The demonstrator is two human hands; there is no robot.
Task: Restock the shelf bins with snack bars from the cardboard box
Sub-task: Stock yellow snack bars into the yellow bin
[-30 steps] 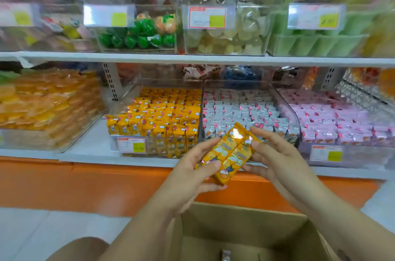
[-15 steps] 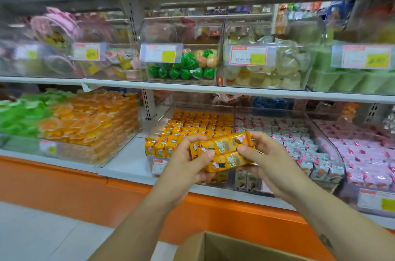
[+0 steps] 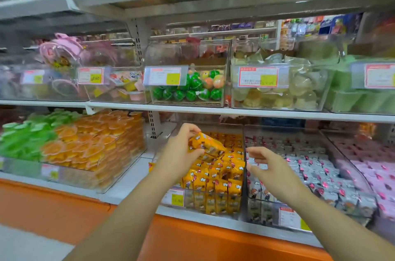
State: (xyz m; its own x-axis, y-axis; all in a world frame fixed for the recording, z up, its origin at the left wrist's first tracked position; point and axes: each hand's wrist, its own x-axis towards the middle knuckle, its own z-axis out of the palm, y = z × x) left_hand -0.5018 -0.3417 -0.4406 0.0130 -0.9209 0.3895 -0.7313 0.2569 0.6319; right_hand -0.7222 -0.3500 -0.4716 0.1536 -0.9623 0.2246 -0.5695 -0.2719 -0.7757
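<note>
- A clear bin of green and orange jelly cups [image 3: 70, 143] sits on the low shelf [image 3: 128, 186], far left.
- One shelf up, a small price tag [image 3: 90, 75] has a yellow patch. Its number ends in "60"; the rest is too blurry to read.
- The left hand [image 3: 181, 150] reaches over the low shelf. Its grip is closed: the fingers and thumb curl round a small bunch of snack bars [image 3: 208, 145] in yellow wrappers with little cartoon pictures. The writing on them is too blurry to read.
- The bunch is tilted and held just above the yellow bin [image 3: 213, 211], which is packed with rows of the same yellow bars [image 3: 222, 177].
- A tag [image 3: 175, 196] on the front of that bin has a yellow price patch; the number is not clear.
- Up above, another clear bin holds round green balls [image 3: 192, 91] behind a pink-edged tag.
- The right hand [image 3: 265, 164] is beside the bunch, not touching it. Its grip is open: the fingers are loosely bent and hold nothing. It hangs over the wall between the yellow bin and the next bin.
- That next bin holds grey-wrapped bars [image 3: 310, 166].
- Far right are pink-wrapped bars [image 3: 376, 175].
</note>
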